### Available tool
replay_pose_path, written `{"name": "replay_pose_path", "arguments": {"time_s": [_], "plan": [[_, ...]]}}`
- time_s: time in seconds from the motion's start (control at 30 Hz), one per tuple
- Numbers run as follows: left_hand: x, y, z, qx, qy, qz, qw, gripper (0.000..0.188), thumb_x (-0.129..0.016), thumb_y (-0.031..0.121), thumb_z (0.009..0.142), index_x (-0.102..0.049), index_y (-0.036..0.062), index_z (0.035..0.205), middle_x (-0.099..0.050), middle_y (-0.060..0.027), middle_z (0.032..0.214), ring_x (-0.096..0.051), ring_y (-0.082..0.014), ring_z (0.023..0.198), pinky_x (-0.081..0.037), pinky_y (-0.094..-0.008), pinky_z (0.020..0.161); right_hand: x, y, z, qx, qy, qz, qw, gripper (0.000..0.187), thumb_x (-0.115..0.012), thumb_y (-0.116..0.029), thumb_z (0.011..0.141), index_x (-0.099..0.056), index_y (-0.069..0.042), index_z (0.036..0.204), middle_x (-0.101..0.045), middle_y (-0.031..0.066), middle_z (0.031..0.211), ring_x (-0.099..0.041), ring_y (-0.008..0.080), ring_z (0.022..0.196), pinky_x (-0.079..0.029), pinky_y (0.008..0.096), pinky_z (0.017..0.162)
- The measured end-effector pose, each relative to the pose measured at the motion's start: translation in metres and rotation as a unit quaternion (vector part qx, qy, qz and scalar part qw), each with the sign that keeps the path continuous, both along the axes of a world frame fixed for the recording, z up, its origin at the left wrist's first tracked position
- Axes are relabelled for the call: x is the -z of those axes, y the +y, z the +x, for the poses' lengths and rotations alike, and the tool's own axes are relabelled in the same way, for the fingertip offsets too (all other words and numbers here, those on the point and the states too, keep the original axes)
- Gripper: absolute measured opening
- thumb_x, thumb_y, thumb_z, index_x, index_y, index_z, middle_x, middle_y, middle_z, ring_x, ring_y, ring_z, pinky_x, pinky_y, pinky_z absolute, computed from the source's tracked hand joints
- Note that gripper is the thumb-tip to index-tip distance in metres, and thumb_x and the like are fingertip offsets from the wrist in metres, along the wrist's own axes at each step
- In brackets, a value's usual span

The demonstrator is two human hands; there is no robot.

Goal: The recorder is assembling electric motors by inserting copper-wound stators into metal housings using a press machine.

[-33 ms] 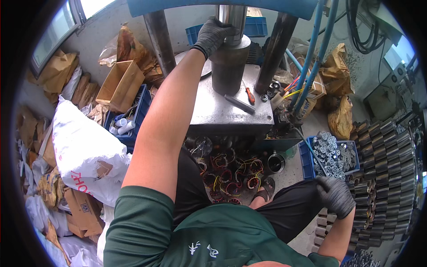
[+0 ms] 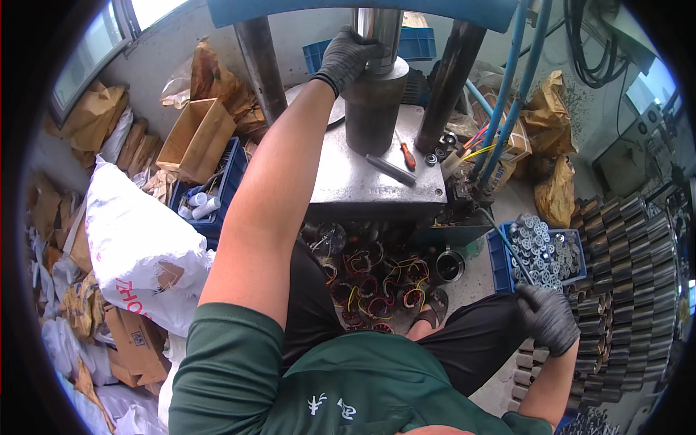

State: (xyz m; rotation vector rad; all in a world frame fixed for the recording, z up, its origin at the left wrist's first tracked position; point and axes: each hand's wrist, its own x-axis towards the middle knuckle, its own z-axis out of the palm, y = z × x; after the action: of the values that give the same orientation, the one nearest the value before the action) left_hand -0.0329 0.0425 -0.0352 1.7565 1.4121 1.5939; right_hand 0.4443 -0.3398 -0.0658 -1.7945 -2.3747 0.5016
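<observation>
In a dark grey glove, my left hand grips the left side of a shiny steel cylinder, thumb across its front. That cylinder stands over a thick dark metal cylinder on the press table. My right hand, gloved too, is closed at the lower end of a long thin lever, beside my right knee. The fingertips are partly hidden. On the press table lie an orange-handled screwdriver and a dark metal bar.
Dark press columns flank the work. A blue crate of grey metal parts stands at right, before stacked metal cylinders. Wound coils with coloured wires lie under the table. A white sack and a wooden box are at left.
</observation>
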Motion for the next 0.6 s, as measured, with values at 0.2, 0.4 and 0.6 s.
{"name": "replay_pose_path", "arguments": {"time_s": [0.2,0.4,0.6], "plan": [[0.001,0.002,0.000,-0.022,0.019,0.000,1.000,0.069,-0.096,0.044,0.065,-0.066,-0.0031,0.107,-0.074,-0.0172,0.096,-0.073,-0.0245,0.090,-0.058,-0.0369,0.085,0.001,-0.001,-0.002,-0.034,-0.089,-0.014,0.995,0.030,-0.069,-0.013,0.090,-0.073,-0.001,0.118,-0.073,0.0243,0.101,-0.071,0.0416,0.095,-0.058,0.0462,0.084],[0.006,0.006,-0.003,-0.005,0.008,0.007,1.000,0.070,-0.096,0.044,0.065,-0.065,-0.0021,0.107,-0.074,-0.0169,0.099,-0.072,-0.0240,0.090,-0.058,-0.0365,0.086,0.005,-0.001,0.002,-0.023,-0.017,0.056,0.998,0.031,-0.069,-0.013,0.090,-0.073,-0.001,0.119,-0.073,0.0246,0.103,-0.071,0.0414,0.096,-0.058,0.0462,0.085],[0.000,0.000,0.003,-0.011,0.009,-0.008,1.000,0.069,-0.097,0.044,0.065,-0.065,-0.0019,0.106,-0.073,-0.0168,0.096,-0.072,-0.0227,0.087,-0.059,-0.0358,0.082,0.000,-0.001,-0.002,0.020,0.005,0.029,0.999,0.031,-0.063,-0.018,0.093,-0.073,-0.004,0.120,-0.073,0.0248,0.099,-0.071,0.0418,0.094,-0.058,0.0486,0.086]]}}
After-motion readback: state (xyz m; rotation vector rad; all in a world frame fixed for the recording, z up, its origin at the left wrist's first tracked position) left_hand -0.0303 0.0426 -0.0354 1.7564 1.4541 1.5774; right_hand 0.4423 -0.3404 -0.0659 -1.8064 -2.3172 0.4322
